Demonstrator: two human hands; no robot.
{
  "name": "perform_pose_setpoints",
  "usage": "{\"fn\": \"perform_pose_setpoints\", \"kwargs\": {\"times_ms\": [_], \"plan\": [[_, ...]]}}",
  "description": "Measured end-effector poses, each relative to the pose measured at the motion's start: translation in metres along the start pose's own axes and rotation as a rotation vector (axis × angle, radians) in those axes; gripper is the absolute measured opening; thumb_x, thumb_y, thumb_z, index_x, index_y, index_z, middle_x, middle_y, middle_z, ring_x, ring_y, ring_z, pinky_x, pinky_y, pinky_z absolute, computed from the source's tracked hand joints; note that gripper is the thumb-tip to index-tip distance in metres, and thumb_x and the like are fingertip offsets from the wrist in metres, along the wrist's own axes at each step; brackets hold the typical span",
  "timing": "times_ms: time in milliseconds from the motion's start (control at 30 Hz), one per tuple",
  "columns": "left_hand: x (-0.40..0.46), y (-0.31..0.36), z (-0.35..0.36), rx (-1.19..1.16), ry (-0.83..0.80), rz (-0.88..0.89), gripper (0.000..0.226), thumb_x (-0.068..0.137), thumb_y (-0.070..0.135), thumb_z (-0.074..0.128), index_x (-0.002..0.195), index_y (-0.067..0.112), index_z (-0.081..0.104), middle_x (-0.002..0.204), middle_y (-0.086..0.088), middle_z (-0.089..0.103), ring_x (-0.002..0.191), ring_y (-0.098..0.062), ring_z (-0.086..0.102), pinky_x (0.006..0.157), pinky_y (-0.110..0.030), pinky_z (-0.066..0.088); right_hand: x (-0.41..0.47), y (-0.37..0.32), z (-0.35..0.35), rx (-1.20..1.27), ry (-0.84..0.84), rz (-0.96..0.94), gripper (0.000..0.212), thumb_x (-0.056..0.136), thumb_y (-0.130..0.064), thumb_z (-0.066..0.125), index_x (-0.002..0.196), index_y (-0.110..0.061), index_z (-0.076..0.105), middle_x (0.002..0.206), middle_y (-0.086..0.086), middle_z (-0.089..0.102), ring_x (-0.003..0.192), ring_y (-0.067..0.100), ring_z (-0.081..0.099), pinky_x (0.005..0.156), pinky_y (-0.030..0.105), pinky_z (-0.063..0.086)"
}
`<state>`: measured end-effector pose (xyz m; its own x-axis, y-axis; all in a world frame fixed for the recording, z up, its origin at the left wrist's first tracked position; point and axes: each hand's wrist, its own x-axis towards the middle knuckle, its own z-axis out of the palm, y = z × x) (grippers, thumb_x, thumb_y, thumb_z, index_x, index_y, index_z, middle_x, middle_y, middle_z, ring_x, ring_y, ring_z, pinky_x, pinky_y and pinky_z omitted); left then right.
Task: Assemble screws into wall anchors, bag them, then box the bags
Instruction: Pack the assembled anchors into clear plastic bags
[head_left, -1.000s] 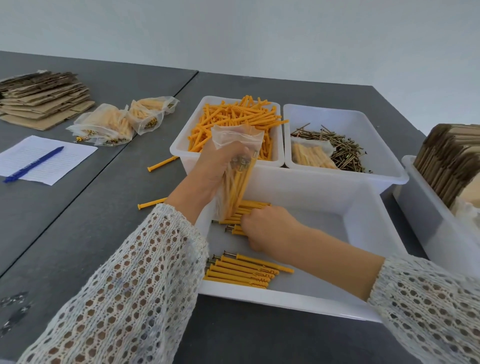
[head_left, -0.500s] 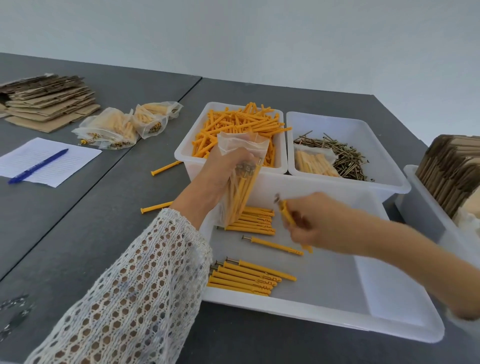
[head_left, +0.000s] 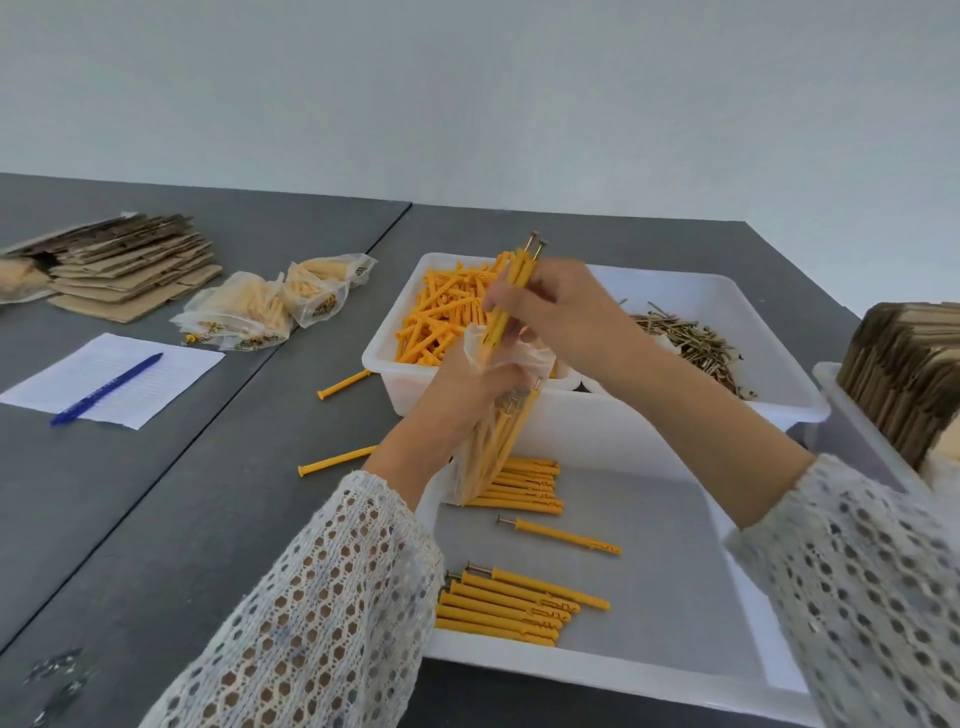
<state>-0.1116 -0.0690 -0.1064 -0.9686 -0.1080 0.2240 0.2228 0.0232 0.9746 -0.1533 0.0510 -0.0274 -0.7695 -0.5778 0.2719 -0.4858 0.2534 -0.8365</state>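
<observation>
My left hand (head_left: 462, 395) grips a clear plastic bag (head_left: 493, 447) part-filled with orange anchors, held upright over the near white tray (head_left: 675, 670). My right hand (head_left: 556, 306) holds a small bundle of assembled anchors (head_left: 511, 291), screw heads up, with the lower tips at the bag's open mouth. More assembled anchors lie in the tray: a row (head_left: 524, 486) behind the bag, a single one (head_left: 561, 535), and a group (head_left: 514, 603) near the front.
Behind stand a bin of loose orange anchors (head_left: 436, 317) and a bin of screws (head_left: 691, 338). Filled bags (head_left: 249, 312), flat cardboard (head_left: 119, 265), paper with a blue pen (head_left: 106, 382) lie left. Two stray anchors (head_left: 337, 460) lie on the table. A bin with cardboard (head_left: 909, 374) stands right.
My right hand lifted from the tray with a bundle of anchors and brought it up over the bag's mouth. The left hand kept holding the bag.
</observation>
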Motion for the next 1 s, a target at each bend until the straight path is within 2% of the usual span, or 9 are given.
{"fn": "perform_pose_setpoints", "kwargs": {"times_ms": [100,200,333,433,633,733,833,900,1000], "plan": [[-0.001,0.003,0.002,0.022,-0.01,-0.003,0.027,0.067,0.006,0.061,0.093,0.005,0.061,0.083,-0.007,0.059,0.073,-0.007,0.059,0.064,-0.02,0.05,0.001,0.004,0.007,-0.072,-0.07,0.006,0.021,0.097,-0.018,0.058,0.083,-0.013,0.073,0.079,0.001,0.071,0.069,0.001,0.062,0.068,0.016,0.05],[-0.003,0.006,0.001,0.006,-0.028,0.006,0.023,0.069,0.007,0.061,0.092,0.006,0.061,0.082,-0.01,0.058,0.073,-0.011,0.058,0.065,-0.022,0.049,0.001,0.006,0.003,-0.059,-0.027,0.002,0.022,0.097,-0.018,0.059,0.087,-0.007,0.075,0.079,0.014,0.071,0.067,0.009,0.06,0.064,0.026,0.051],[-0.003,0.009,0.003,0.013,-0.039,0.018,0.024,0.07,0.004,0.059,0.093,0.001,0.06,0.081,-0.015,0.056,0.076,-0.021,0.054,0.068,-0.03,0.046,-0.005,0.017,-0.001,-0.063,-0.11,0.024,0.026,0.096,-0.018,0.062,0.075,-0.004,0.069,0.049,-0.012,0.051,0.042,0.001,0.042,0.045,0.011,0.033],[-0.002,0.011,0.004,0.088,-0.063,0.026,0.028,0.066,0.001,0.056,0.091,-0.01,0.06,0.079,-0.017,0.056,0.074,-0.023,0.053,0.069,-0.035,0.044,-0.005,0.025,0.006,-0.196,-0.208,0.004,0.043,0.095,-0.032,0.063,0.079,0.008,0.063,0.06,0.002,0.044,0.051,0.008,0.038,0.05,0.019,0.031],[-0.003,0.007,0.001,0.002,-0.045,-0.019,0.037,0.075,0.002,0.062,0.112,0.01,0.065,0.1,-0.022,0.065,0.091,-0.031,0.06,0.079,-0.038,0.05,-0.012,0.029,-0.007,-0.118,-0.112,-0.094,0.023,0.096,-0.044,0.057,0.095,-0.026,0.072,0.085,-0.002,0.067,0.066,0.0,0.052,0.06,0.014,0.04],[-0.002,0.004,-0.001,-0.013,0.016,-0.099,0.057,0.069,0.013,0.074,0.124,0.005,0.059,0.11,-0.018,0.069,0.102,-0.03,0.065,0.087,-0.039,0.052,-0.017,0.036,-0.015,-0.108,-0.008,-0.089,0.019,0.1,-0.035,0.053,0.102,-0.025,0.068,0.095,0.002,0.065,0.078,0.014,0.055,0.07,0.026,0.044],[-0.004,0.005,-0.002,-0.135,0.064,-0.146,0.07,0.051,0.029,0.079,0.117,0.013,0.066,0.1,-0.006,0.073,0.089,-0.02,0.068,0.074,-0.03,0.056,-0.026,0.042,-0.023,-0.183,0.091,-0.084,0.022,0.101,-0.012,0.046,0.102,-0.021,0.065,0.097,0.001,0.054,0.08,0.009,0.05,0.068,0.021,0.038],[-0.006,0.008,-0.005,-0.267,0.061,-0.195,0.069,0.051,0.029,0.075,0.118,0.013,0.067,0.098,-0.01,0.072,0.085,-0.021,0.068,0.07,-0.033,0.056,-0.034,0.046,-0.03,-0.205,0.046,-0.058,0.033,0.097,-0.002,0.043,0.106,-0.026,0.063,0.1,0.001,0.047,0.082,0.013,0.05,0.067,0.015,0.037],[-0.006,0.012,-0.006,-0.413,-0.033,-0.285,0.063,0.065,0.019,0.064,0.127,0.004,0.062,0.094,-0.017,0.07,0.078,-0.026,0.067,0.072,-0.037,0.053,-0.047,0.046,-0.032,-0.208,-0.063,-0.041,0.037,0.098,-0.007,0.049,0.118,-0.036,0.058,0.109,0.004,0.045,0.087,0.02,0.054,0.073,0.013,0.043]]}}
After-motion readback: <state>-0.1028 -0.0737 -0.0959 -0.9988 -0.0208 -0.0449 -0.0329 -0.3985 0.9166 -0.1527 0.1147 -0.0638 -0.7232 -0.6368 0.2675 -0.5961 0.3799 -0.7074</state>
